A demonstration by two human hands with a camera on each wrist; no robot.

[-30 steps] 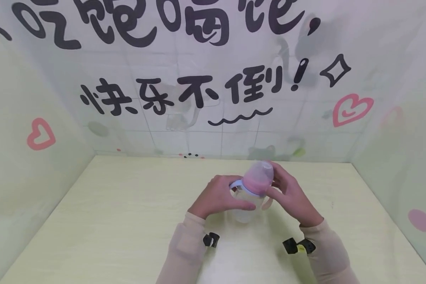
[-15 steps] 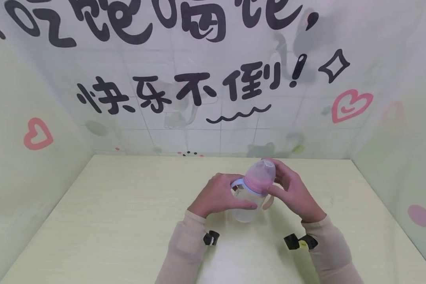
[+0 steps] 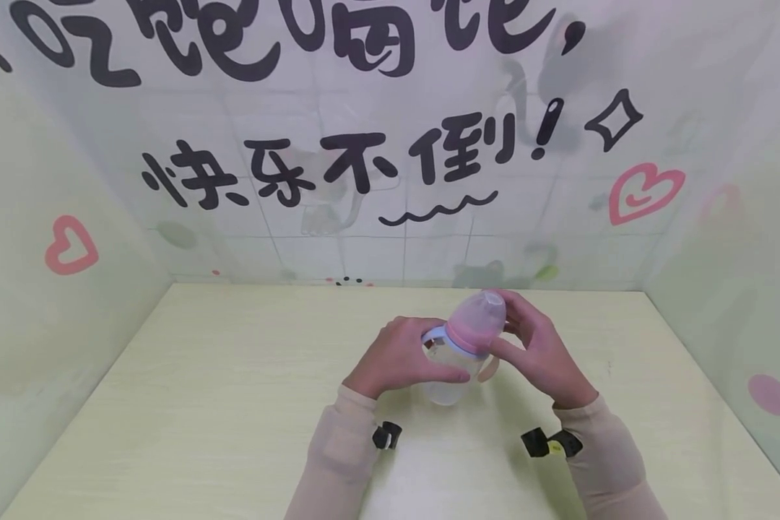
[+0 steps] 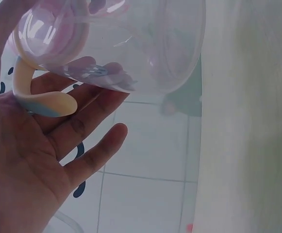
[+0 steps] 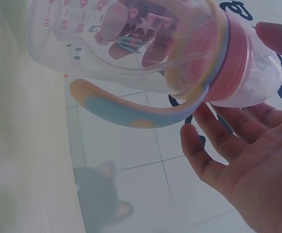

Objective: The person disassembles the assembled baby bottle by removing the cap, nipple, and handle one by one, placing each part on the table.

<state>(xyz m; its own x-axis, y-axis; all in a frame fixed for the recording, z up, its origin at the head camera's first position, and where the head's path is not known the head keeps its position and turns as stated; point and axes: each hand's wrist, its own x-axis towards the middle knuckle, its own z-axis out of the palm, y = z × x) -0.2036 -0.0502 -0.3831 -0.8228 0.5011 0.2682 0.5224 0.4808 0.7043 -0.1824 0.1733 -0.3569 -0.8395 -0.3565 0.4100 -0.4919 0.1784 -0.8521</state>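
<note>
A clear baby bottle (image 3: 447,386) with a pink collar (image 3: 466,337) and a see-through dome cap (image 3: 487,309) leans slightly to the right over the table. My left hand (image 3: 399,359) holds its body, thumb across the front and fingers behind. Around the collar and cap my right hand (image 3: 546,361) curls, thumb on the near side, fingers on the far side. Two side handles stick out; one handle (image 5: 131,114) shows blue and peach in the right wrist view, the other handle (image 4: 48,102) passes by the left palm. Pink measuring marks (image 5: 65,19) run along the body.
The pale wood-grain table (image 3: 221,404) stretches under both arms. A white printed backdrop (image 3: 364,253) with black lettering and hearts stands behind, with side panels left and right. Black wrist straps (image 3: 388,436) with cameras sit at the sleeve cuffs.
The cap end of the bottle and my right hand have shifted slightly to the right. My left hand keeps its hold, almost still.
</note>
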